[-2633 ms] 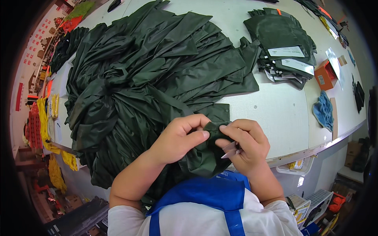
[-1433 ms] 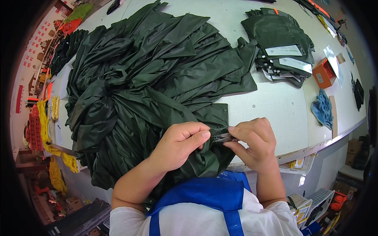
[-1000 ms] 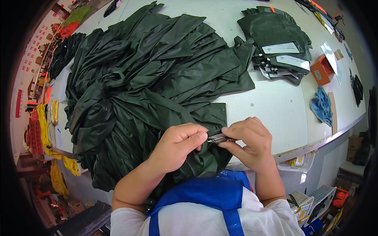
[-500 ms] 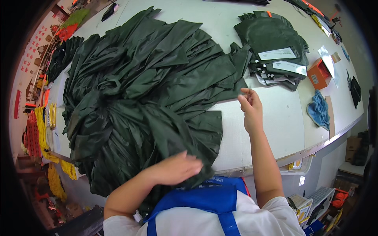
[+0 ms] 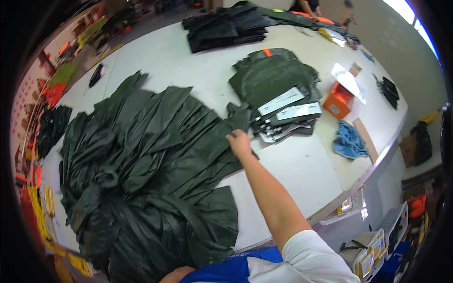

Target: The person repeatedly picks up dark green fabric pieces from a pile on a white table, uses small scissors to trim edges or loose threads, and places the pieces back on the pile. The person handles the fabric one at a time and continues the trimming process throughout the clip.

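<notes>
A big heap of dark green fabric pieces covers the left half of the white table. My right hand is stretched out over the heap's far right edge. Its fingers are closed on the end of one green piece, just short of a stack of folded green pieces topped with white cards. Only a sliver of my left hand shows at the bottom edge, by my blue apron and the near end of the heap. Its fingers are hidden.
An orange box, a blue cloth and a brown card strip lie at the right. Black folded stacks sit at the far side, where another person works. Plastic bins stand below the table's rounded right edge.
Both hands were pinched together on a green piece near my body. My right hand has since reached away to the heap's far right edge, and my left has dropped low out of view.
</notes>
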`<state>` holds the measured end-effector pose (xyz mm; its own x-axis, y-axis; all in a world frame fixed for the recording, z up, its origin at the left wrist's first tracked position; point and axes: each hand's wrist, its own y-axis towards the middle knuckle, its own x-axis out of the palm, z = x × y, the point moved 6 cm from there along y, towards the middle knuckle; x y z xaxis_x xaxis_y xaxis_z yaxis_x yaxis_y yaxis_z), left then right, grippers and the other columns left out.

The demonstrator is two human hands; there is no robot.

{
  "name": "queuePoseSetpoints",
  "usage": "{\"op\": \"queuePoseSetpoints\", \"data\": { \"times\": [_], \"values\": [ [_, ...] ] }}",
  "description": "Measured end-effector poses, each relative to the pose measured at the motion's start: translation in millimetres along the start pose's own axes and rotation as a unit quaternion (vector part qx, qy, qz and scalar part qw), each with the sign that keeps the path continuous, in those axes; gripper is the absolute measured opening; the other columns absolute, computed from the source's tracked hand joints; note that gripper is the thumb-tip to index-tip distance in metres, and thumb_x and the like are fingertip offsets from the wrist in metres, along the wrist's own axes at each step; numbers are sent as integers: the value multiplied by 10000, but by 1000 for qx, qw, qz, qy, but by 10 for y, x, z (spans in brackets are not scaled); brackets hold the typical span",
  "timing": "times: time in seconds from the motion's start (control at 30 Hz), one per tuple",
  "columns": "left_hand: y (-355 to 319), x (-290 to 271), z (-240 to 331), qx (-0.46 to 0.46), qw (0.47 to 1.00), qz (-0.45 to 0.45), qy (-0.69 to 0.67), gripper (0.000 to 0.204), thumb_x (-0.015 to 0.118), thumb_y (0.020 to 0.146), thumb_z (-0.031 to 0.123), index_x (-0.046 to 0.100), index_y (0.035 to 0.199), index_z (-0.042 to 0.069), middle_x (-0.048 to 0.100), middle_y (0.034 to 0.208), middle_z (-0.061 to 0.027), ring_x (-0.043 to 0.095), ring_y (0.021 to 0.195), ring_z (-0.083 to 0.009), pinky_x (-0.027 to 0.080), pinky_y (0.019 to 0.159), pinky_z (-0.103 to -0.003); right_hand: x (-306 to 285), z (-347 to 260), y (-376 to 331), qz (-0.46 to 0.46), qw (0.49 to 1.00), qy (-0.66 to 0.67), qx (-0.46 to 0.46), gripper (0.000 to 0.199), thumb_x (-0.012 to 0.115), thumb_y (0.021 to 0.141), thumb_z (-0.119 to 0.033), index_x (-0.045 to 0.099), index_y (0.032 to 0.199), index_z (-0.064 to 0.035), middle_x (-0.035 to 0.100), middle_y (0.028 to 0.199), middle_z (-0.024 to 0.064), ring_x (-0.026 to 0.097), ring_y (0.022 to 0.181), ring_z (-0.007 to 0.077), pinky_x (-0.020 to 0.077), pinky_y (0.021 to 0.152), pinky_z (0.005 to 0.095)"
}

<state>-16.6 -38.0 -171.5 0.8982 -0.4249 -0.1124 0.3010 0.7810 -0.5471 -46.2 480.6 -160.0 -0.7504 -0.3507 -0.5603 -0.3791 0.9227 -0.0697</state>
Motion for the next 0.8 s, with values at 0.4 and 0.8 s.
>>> {"op": "queuePoseSetpoints", "data": {
  "times": [0.4, 0.8],
  "values": [
    [390, -1308, 2500, 148, 907, 395, -1, 446, 693, 733, 54, 536, 1148, 14, 504, 1131, -66, 552, 909, -156, 487, 734, -238, -942, -959, -2786, -316, 891, 141, -294, 164, 720, 693, -123, 608, 812, -133, 506, 1109, 134, 610, 803, 260, 497, 598, 330],
    [410, -887, 2068, 111, 913, 393, 10, 191, 721, 708, 57, 622, 861, 4, 583, 813, -73, 572, 725, -157, 472, 663, -268, -560, -303, -2998, -189, 910, 363, 63, 273, 708, 802, -152, 500, 928, -29, 500, 748, -20, 456, 685, 46, 395, 602, 222]
  ]
}}
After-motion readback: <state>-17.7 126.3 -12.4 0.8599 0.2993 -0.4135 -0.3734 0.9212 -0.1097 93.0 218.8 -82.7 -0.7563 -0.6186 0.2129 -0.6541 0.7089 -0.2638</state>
